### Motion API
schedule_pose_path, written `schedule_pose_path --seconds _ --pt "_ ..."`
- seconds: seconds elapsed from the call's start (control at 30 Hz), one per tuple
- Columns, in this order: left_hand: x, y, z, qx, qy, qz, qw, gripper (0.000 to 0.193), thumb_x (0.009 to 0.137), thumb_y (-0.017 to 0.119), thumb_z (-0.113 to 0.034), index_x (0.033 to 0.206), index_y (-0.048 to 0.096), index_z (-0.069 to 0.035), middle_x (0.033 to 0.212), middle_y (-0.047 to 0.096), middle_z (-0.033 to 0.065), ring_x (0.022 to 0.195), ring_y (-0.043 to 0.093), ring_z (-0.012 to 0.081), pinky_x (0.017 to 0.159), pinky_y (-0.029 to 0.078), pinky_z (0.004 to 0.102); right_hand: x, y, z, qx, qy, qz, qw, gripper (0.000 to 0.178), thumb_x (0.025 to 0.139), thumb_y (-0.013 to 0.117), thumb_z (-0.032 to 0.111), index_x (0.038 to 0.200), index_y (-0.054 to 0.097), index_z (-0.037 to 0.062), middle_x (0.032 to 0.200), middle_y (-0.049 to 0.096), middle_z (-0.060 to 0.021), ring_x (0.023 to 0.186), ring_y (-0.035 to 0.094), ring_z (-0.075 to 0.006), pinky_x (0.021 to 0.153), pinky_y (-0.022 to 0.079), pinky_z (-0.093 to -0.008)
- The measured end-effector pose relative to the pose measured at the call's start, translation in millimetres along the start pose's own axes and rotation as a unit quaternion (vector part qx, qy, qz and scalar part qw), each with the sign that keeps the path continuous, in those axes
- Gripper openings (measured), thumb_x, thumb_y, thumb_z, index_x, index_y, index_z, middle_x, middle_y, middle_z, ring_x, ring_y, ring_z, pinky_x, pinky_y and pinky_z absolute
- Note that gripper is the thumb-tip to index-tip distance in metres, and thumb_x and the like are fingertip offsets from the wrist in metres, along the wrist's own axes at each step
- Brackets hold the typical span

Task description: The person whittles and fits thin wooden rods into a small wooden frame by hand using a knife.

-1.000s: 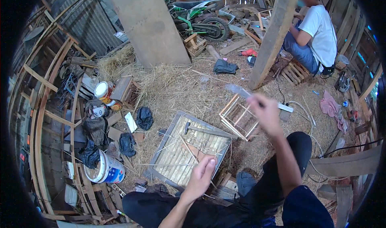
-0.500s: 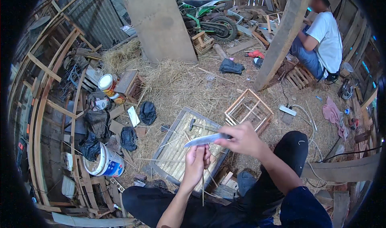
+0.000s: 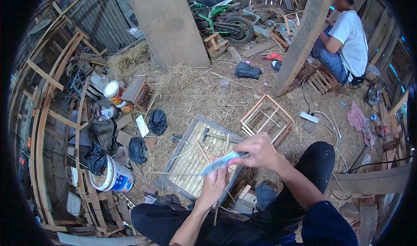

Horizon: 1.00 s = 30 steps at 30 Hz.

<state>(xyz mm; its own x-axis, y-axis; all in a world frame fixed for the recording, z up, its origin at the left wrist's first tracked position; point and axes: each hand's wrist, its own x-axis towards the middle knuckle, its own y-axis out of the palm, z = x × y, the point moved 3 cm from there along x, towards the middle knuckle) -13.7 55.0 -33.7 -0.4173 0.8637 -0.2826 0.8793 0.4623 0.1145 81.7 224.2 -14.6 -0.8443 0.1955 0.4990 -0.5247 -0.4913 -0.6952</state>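
My right hand (image 3: 259, 151) is closed around the handle of a knife (image 3: 220, 162), its broad blade pointing left. Beneath the blade, my left hand (image 3: 213, 188) pinches a thin strip of wood or bamboo (image 3: 215, 216), whose lower end hangs below the fist. Blade and left fingers overlap, so I cannot tell exactly where the edge meets the strip. Below both hands lies a dark-framed board of pale slats (image 3: 182, 167), with a hammer (image 3: 206, 134) and several loose strips on it.
Beyond the board stands a wooden frame box (image 3: 278, 112). Left are a white bucket (image 3: 114, 175) and black plastic bags (image 3: 157, 122). A slanted post (image 3: 304, 42), a power strip (image 3: 309, 117) with cords, a seated person (image 3: 347, 40) and a motorbike (image 3: 230, 24) are farther off.
The knife blade has tilted, its tip dropping lower across my left fingers. My left hand has shifted slightly right, and the strip's lower end has swung a little left.
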Motion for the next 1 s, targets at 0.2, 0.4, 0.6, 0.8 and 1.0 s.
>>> schedule_pose_path --seconds 0.2,0.4,0.6,0.8,1.0 --pt "-4 4 -2 -0.043 -0.002 0.021 0.999 0.026 0.109 0.041 -0.029 0.099 0.051 -0.007 0.064 0.038 -0.0060 0.051 0.033 0.0036 0.045 0.027 0.0229 -14 -79 -88 -0.070 0.321 -0.238 0.914 0.034 0.090 0.068 0.047 0.092 0.076 0.0146 0.059 0.063 -0.0032 0.048 0.058 -0.0157 0.051 0.047 -0.0341" --pt "22 -15 -6 -0.184 -0.024 -0.009 0.983 0.024 0.109 0.038 -0.031 0.103 0.048 -0.009 0.065 0.034 -0.0029 0.050 0.027 0.0048 0.043 0.021 0.0226 -26 -42 -43 -0.095 0.206 -0.103 0.969 0.035 0.089 0.069 0.048 0.085 0.073 0.0139 0.056 0.061 -0.0055 0.047 0.060 -0.0174 0.048 0.046 -0.0337" --pt "29 2 -6 -0.183 -0.032 -0.002 0.983 0.020 0.108 0.040 -0.030 0.101 0.045 -0.012 0.066 0.034 -0.0034 0.049 0.028 0.0052 0.042 0.020 0.0229 -12 -11 -13 -0.008 0.125 -0.026 0.992 0.036 0.088 0.070 0.047 0.079 0.068 0.0127 0.056 0.060 -0.0077 0.046 0.060 -0.0229 0.045 0.045 -0.0350" --pt "29 19 -10 -0.161 -0.041 0.046 0.985 0.017 0.109 0.040 -0.027 0.101 0.044 -0.013 0.069 0.037 -0.0041 0.051 0.032 0.0036 0.044 0.024 0.0217 -6 -2 -5 0.058 0.083 0.005 0.995 0.027 0.085 0.076 0.037 0.088 0.072 0.0101 0.065 0.064 -0.0099 0.054 0.063 -0.0249 0.048 0.044 -0.0350" --pt "16 29 -16 -0.142 -0.058 0.064 0.986 0.018 0.110 0.038 -0.027 0.100 0.044 -0.013 0.069 0.034 -0.0052 0.051 0.028 0.0033 0.045 0.023 0.0210 -13 -14 -10 0.043 0.026 -0.014 0.999 0.031 0.080 0.079 0.039 0.088 0.074 0.0094 0.066 0.065 -0.0081 0.053 0.063 -0.0231 0.047 0.045 -0.0340"
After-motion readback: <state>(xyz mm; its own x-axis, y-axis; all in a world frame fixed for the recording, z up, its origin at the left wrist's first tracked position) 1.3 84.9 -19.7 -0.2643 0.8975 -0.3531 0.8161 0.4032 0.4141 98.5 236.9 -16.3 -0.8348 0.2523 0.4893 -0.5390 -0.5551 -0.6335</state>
